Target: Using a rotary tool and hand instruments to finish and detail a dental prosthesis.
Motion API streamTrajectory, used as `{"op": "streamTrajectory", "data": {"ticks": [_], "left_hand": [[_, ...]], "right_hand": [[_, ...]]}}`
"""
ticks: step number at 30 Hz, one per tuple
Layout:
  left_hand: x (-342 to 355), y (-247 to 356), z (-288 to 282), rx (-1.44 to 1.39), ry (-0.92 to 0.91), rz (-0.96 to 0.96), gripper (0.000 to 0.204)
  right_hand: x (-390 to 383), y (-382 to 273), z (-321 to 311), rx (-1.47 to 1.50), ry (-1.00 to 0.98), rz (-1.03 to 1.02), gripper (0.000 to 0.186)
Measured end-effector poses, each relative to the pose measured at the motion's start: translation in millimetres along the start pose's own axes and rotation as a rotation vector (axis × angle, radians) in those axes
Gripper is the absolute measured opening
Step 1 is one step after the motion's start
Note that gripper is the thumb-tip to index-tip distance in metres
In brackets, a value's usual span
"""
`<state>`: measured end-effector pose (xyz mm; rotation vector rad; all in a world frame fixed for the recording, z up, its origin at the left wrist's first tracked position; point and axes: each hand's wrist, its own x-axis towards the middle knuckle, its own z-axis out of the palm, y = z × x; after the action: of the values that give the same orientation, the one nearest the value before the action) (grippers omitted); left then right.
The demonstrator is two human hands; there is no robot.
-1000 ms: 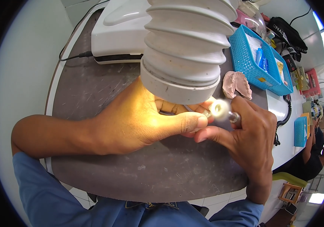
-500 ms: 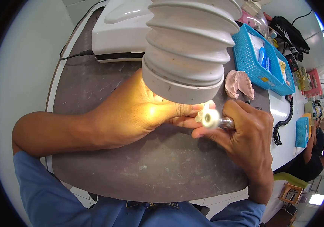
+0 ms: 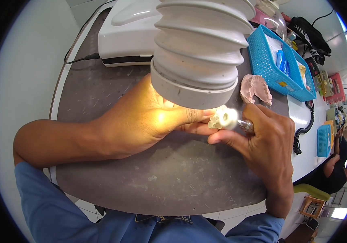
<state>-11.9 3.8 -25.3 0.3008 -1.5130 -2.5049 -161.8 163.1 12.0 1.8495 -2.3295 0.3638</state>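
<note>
The left hand (image 3: 149,123) pinches a small pale piece (image 3: 213,122) near the hose (image 3: 197,87), and I fear the tool (image 3: 245,125) gripped by the right hand (image 3: 268,139) could snag its edge, flinging it.

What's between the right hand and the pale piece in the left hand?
Head view: the metal handpiece gripped by the right hand, with its blurred, whitish round tip at the pale piece. Can't tell whether tip and piece touch.
</note>
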Motion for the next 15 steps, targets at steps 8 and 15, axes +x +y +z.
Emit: {"op": "streamTrajectory", "data": {"ticks": [8,15], "left_hand": [[0.3,13.5,3.1,-0.036,-0.086,-0.102,0.038],[-5.3,10.4,0.5,-0.065,-0.103,-0.014,0.045]], "right_hand": [[0.4,-0.3,4.0,-0.002,-0.012,-0.06,0.059],[-4.7,16.4,-9.5,0.1,0.131,0.016,0.057]]}}
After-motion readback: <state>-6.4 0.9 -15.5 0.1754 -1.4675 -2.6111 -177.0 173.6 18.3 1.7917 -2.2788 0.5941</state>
